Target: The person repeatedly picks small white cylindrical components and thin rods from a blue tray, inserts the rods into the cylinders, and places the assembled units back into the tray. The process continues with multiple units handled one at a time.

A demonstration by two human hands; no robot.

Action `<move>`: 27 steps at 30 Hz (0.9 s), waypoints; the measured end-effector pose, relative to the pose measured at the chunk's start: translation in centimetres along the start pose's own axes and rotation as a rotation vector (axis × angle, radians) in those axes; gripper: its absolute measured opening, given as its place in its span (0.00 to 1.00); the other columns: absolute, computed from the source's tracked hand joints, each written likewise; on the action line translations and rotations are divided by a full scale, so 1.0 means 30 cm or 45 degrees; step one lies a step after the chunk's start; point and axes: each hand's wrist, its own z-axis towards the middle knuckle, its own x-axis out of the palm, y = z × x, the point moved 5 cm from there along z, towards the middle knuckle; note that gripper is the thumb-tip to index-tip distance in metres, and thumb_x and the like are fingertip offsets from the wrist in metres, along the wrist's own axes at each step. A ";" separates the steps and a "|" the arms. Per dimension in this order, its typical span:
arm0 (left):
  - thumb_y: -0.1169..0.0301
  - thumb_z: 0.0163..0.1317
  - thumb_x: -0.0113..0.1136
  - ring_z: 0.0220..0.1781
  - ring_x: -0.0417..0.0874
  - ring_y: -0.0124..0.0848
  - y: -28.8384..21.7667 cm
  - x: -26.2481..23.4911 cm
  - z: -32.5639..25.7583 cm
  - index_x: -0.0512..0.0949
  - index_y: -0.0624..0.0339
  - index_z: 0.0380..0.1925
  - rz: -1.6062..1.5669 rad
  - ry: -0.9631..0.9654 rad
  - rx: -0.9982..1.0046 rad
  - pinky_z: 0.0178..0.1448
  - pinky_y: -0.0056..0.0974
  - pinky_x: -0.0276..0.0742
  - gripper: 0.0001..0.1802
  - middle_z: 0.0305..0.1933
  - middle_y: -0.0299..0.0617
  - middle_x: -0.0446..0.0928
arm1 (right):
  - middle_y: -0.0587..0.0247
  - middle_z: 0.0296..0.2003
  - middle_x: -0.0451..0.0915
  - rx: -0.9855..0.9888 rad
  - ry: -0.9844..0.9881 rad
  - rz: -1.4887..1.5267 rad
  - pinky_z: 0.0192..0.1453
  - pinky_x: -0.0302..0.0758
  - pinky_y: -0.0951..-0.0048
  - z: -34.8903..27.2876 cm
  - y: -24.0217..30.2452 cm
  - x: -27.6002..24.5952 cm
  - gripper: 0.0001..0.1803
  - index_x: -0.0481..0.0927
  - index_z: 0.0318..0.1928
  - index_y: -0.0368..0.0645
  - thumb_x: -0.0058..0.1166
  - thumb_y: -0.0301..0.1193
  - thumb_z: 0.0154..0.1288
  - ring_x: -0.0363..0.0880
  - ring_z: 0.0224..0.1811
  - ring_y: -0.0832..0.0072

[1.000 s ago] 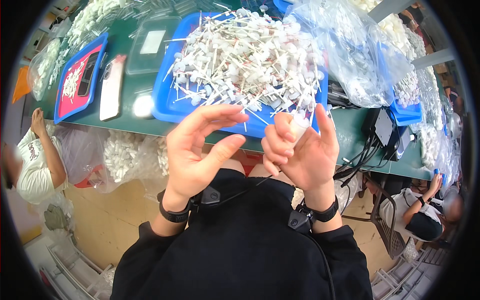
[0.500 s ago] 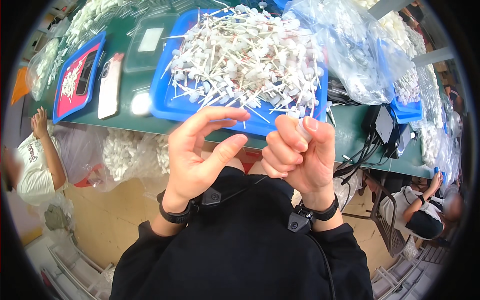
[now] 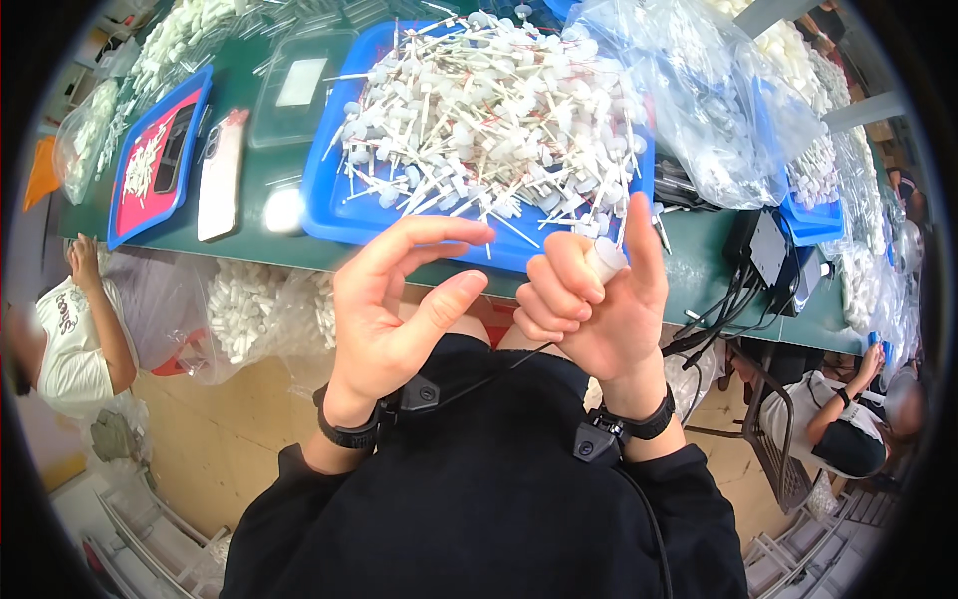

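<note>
My right hand curls its fingers round a small white plastic cylinder. Only the pale end of that cylinder shows beside the index finger, and my right thumb points up, lifted off it. My left hand is empty, its fingers and thumb apart in a loose C shape, to the left of the right hand. Both hands hover at the near edge of a blue tray. Heaped in the tray are white parts with thin pale stems and round translucent ends, some with reddish wires.
Left of the tray, a light phone and a smaller blue tray with a dark phone lie on the green table. At right are a clear plastic bag, a black box and cables. Co-workers sit at both sides.
My right thumb has lifted from the white cylinder and now points up, leaving the cylinder's end exposed. The left hand has hardly moved.
</note>
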 end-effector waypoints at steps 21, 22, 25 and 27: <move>0.78 0.56 0.63 0.52 0.78 0.31 0.013 -0.016 -0.010 0.77 0.68 0.45 0.066 -0.002 -0.030 0.56 0.35 0.72 0.15 0.47 0.45 0.78 | 0.75 0.10 0.51 -0.047 -0.263 -0.230 0.23 0.48 0.75 -0.004 -0.009 -0.030 0.25 0.53 0.13 0.52 0.34 0.44 0.68 0.44 0.15 0.80; 0.78 0.56 0.63 0.52 0.78 0.31 0.011 -0.018 -0.011 0.77 0.68 0.45 0.073 -0.002 -0.028 0.56 0.35 0.72 0.15 0.47 0.45 0.78 | 0.75 0.10 0.51 -0.023 -0.229 -0.207 0.24 0.49 0.75 -0.001 -0.012 -0.032 0.26 0.53 0.13 0.52 0.33 0.46 0.69 0.45 0.15 0.80; 0.78 0.56 0.63 0.51 0.78 0.31 0.016 -0.017 -0.010 0.77 0.68 0.45 0.069 0.008 -0.038 0.57 0.35 0.72 0.15 0.47 0.45 0.78 | 0.74 0.10 0.52 0.018 -0.147 -0.146 0.25 0.50 0.75 0.003 -0.015 -0.029 0.29 0.54 0.13 0.52 0.30 0.51 0.70 0.48 0.15 0.80; 0.78 0.56 0.63 0.51 0.78 0.31 0.015 -0.019 -0.011 0.77 0.68 0.45 0.087 0.011 -0.043 0.57 0.35 0.72 0.15 0.47 0.45 0.78 | 0.74 0.10 0.52 0.005 -0.116 -0.120 0.26 0.51 0.75 0.009 -0.015 -0.015 0.31 0.54 0.13 0.52 0.27 0.55 0.71 0.50 0.16 0.79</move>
